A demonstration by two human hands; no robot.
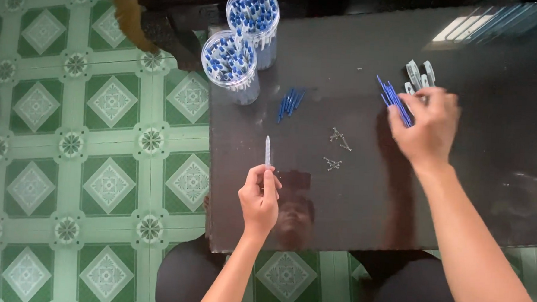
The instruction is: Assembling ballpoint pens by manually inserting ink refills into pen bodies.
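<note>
Jars of blue-tipped pens — pen barrel in left hand.

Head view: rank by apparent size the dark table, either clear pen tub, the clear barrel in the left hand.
1. dark table
2. clear pen tub; the second tub looks about equal, no ranking
3. clear barrel in left hand

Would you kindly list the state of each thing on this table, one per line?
Left hand: closed on a clear pen barrel, held upright.
Right hand: gripping a bunch of blue refills.
Two clear jars: open, full of pens.
Loose blue refills: lying flat.
Small springs: scattered.
Clear pen clips: lying beside the right hand.
</note>
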